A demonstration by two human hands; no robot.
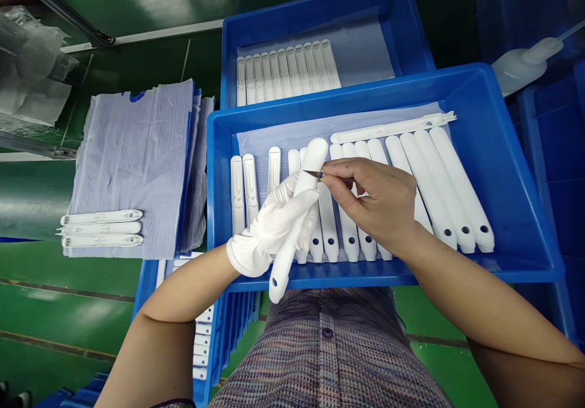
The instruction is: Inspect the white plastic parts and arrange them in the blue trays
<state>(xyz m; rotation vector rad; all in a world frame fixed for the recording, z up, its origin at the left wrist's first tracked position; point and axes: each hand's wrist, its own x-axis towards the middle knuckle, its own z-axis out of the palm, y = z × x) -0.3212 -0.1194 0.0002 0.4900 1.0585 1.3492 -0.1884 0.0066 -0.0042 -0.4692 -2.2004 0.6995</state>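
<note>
My left hand (274, 222), in a white glove, is closed around a long white plastic handle (315, 152) with a small hole at its lower end. It is held tilted above a blue tray (516, 225). My bare right hand (377, 197) pinches a small pointed blade (313, 174), whose dark tip lies against the upper part of the handle. Under my hands, several similar white handles (450, 194) lie side by side in the tray, some partly hidden. A narrow white strip (388, 128) lies across their upper ends.
Behind stands another blue tray (320, 27) with a row of white pieces (287, 72). At left, three white pieces (103, 227) lie on a stack of wrapped sheets (132, 152). A white squeeze bottle (518, 69) is at right. More blue trays (212, 341) are stacked below.
</note>
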